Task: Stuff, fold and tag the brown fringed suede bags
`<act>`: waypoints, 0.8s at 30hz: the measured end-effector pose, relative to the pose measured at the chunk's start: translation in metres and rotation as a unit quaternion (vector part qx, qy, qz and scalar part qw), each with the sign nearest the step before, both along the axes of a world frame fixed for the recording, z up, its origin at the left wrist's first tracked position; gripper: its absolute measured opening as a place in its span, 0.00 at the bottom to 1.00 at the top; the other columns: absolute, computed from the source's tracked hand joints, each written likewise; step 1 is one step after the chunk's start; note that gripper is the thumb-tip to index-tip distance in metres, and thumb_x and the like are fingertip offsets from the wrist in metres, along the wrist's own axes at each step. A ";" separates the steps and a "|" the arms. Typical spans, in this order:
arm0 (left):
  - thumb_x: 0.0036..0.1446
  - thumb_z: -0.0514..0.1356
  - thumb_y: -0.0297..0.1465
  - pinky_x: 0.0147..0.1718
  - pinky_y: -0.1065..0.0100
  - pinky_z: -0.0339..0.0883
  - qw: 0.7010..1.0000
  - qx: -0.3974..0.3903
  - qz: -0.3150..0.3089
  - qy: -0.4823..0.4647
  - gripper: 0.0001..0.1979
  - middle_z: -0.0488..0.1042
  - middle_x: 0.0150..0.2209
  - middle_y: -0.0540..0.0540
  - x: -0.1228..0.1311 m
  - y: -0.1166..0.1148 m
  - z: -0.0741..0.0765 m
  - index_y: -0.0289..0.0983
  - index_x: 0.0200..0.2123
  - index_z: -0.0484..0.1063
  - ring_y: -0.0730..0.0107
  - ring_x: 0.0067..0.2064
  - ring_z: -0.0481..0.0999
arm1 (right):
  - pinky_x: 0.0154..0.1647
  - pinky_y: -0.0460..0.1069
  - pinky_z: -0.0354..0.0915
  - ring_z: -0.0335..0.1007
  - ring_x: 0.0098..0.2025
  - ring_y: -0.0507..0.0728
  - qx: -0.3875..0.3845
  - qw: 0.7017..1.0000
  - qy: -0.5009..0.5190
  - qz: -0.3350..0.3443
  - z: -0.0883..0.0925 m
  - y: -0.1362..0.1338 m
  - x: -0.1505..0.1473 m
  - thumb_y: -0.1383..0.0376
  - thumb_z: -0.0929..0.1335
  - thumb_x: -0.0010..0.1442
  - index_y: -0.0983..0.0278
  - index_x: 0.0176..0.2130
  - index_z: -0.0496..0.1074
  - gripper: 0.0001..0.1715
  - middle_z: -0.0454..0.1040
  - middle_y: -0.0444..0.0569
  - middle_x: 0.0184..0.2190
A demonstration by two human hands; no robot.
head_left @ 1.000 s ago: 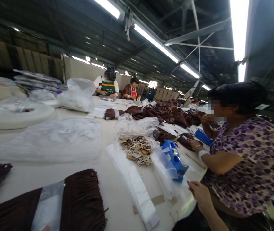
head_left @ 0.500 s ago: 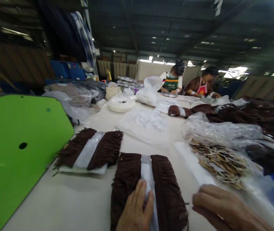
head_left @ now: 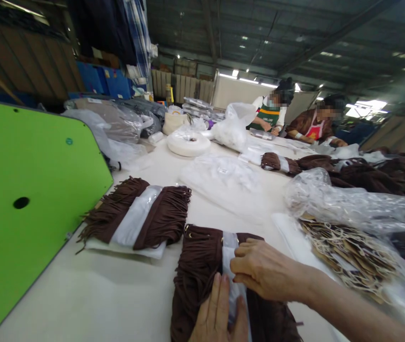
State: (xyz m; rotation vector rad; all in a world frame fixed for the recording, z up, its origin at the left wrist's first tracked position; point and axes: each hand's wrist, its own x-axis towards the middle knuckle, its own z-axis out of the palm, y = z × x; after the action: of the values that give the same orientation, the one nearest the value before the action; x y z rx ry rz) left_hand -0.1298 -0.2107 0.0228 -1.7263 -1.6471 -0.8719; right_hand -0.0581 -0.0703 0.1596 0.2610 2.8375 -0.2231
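A green panel (head_left: 27, 199) stands at the bench's (head_left: 109, 294) left edge, a white tape roll (head_left: 188, 142) and clear bags (head_left: 348, 202) farther along.

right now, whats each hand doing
Left hand: open, flat on the brown fringed bundle.
Right hand: fingers curled on the bundle's white band; grip unclear.

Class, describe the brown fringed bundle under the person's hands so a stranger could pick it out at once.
Start at the big green panel on the left of the long pale table. Two brown fringed bundles lie beside it. It is the nearer bundle, the one with the left hand and right hand on its white centre strip; the other bundle lies untouched.
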 end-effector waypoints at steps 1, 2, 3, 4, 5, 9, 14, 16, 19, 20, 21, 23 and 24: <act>0.55 0.58 0.24 0.41 0.65 0.69 1.000 0.001 0.005 -0.002 0.10 0.76 0.41 0.36 0.000 0.000 0.000 0.37 0.42 0.68 0.54 0.48 0.74 | 0.33 0.47 0.54 0.68 0.29 0.51 -0.003 1.000 -0.004 0.001 -0.001 0.002 -0.002 0.65 0.64 0.60 0.64 0.28 0.70 0.10 0.73 0.45 0.26; 0.55 0.58 0.24 0.40 0.66 0.69 1.000 0.000 0.010 -0.002 0.10 0.77 0.40 0.36 0.001 0.000 0.001 0.37 0.41 0.68 0.55 0.48 0.74 | 0.33 0.47 0.54 0.68 0.29 0.51 -0.007 1.000 -0.007 0.002 -0.002 0.004 -0.004 0.65 0.65 0.59 0.64 0.27 0.71 0.10 0.74 0.45 0.26; 0.55 0.58 0.24 0.40 0.66 0.69 1.000 -0.001 0.014 -0.001 0.09 0.77 0.40 0.36 0.000 0.000 0.001 0.37 0.41 0.68 0.55 0.47 0.75 | 0.33 0.47 0.54 0.69 0.29 0.51 -0.013 1.000 -0.009 0.002 -0.003 0.006 -0.005 0.64 0.65 0.59 0.64 0.27 0.71 0.10 0.74 0.45 0.26; 0.56 0.57 0.23 0.39 0.67 0.69 1.000 -0.005 0.016 0.001 0.09 0.77 0.39 0.36 0.000 0.000 0.001 0.37 0.41 0.68 0.55 0.47 0.75 | 0.33 0.47 0.54 0.69 0.29 0.52 -0.022 1.000 -0.011 0.000 -0.005 0.008 -0.007 0.63 0.66 0.58 0.63 0.27 0.72 0.09 0.75 0.45 0.26; 0.56 0.57 0.23 0.38 0.67 0.70 1.000 -0.009 0.015 0.003 0.09 0.77 0.39 0.36 0.000 0.000 0.000 0.37 0.41 0.67 0.55 0.46 0.75 | 0.32 0.46 0.54 0.69 0.29 0.51 -0.033 0.999 -0.015 -0.008 -0.006 0.010 -0.009 0.63 0.67 0.57 0.63 0.27 0.73 0.09 0.75 0.44 0.26; 0.56 0.56 0.23 0.34 0.68 0.70 0.999 -0.023 0.006 0.024 0.10 0.77 0.39 0.35 -0.003 0.001 -0.001 0.37 0.42 0.66 0.54 0.45 0.75 | 0.25 0.44 0.53 0.67 0.25 0.50 -0.099 0.988 -0.066 -0.101 -0.009 0.018 -0.017 0.60 0.72 0.50 0.62 0.28 0.75 0.07 0.73 0.41 0.21; 0.56 0.56 0.22 0.33 0.68 0.69 0.999 -0.020 0.015 0.046 0.10 0.77 0.38 0.33 -0.004 0.001 -0.002 0.38 0.41 0.66 0.53 0.45 0.75 | 0.18 0.43 0.49 0.60 0.20 0.49 -0.117 0.978 -0.047 -0.165 -0.017 0.038 -0.027 0.56 0.77 0.36 0.64 0.31 0.73 0.22 0.68 0.38 0.18; 0.56 0.55 0.23 0.33 0.68 0.69 0.999 -0.022 0.014 0.047 0.10 0.77 0.37 0.33 -0.005 0.001 -0.003 0.38 0.41 0.65 0.52 0.44 0.76 | 0.18 0.42 0.49 0.60 0.20 0.48 -0.114 0.978 -0.029 -0.170 -0.020 0.049 -0.029 0.57 0.78 0.34 0.64 0.30 0.72 0.24 0.67 0.37 0.18; 0.56 0.56 0.24 0.33 0.68 0.68 0.999 -0.024 0.017 0.045 0.10 0.78 0.37 0.34 -0.006 0.001 -0.003 0.39 0.42 0.66 0.52 0.44 0.76 | 0.22 0.43 0.55 0.64 0.23 0.50 -0.097 0.979 0.006 -0.179 -0.018 0.057 -0.024 0.60 0.77 0.38 0.63 0.31 0.73 0.20 0.70 0.39 0.22; 0.56 0.56 0.25 0.34 0.67 0.68 0.999 -0.021 0.019 0.042 0.10 0.78 0.37 0.34 -0.006 0.001 -0.003 0.39 0.42 0.66 0.52 0.44 0.76 | 0.25 0.43 0.57 0.66 0.26 0.51 -0.079 0.978 0.029 -0.189 -0.016 0.055 -0.020 0.62 0.76 0.43 0.64 0.33 0.73 0.16 0.72 0.41 0.25; 0.55 0.57 0.25 0.35 0.67 0.68 0.999 -0.015 0.020 0.041 0.10 0.78 0.37 0.35 -0.007 0.001 -0.003 0.39 0.42 0.66 0.52 0.43 0.76 | 0.30 0.45 0.60 0.67 0.29 0.52 -0.059 0.976 0.054 -0.201 -0.014 0.049 -0.015 0.64 0.72 0.49 0.64 0.35 0.73 0.11 0.73 0.44 0.28; 0.54 0.59 0.26 0.36 0.66 0.68 0.999 -0.004 0.020 0.041 0.11 0.78 0.37 0.35 -0.006 0.001 -0.004 0.39 0.42 0.67 0.52 0.44 0.76 | 0.38 0.47 0.62 0.68 0.36 0.54 -0.026 0.969 0.103 -0.221 -0.013 0.028 -0.002 0.68 0.64 0.59 0.65 0.38 0.72 0.08 0.74 0.50 0.35; 0.54 0.59 0.26 0.37 0.66 0.68 0.999 0.000 0.018 0.042 0.11 0.77 0.37 0.35 -0.006 0.001 -0.005 0.38 0.42 0.67 0.52 0.44 0.76 | 0.41 0.48 0.62 0.68 0.39 0.54 -0.017 0.967 0.133 -0.218 -0.015 0.014 0.006 0.69 0.60 0.62 0.66 0.39 0.71 0.11 0.74 0.52 0.37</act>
State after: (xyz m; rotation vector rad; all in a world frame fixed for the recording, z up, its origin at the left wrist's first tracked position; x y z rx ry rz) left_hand -0.1358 -0.2097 0.0176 -1.7043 -1.6180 -0.7707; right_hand -0.0519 -0.0560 0.1450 0.9132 2.9964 -0.4258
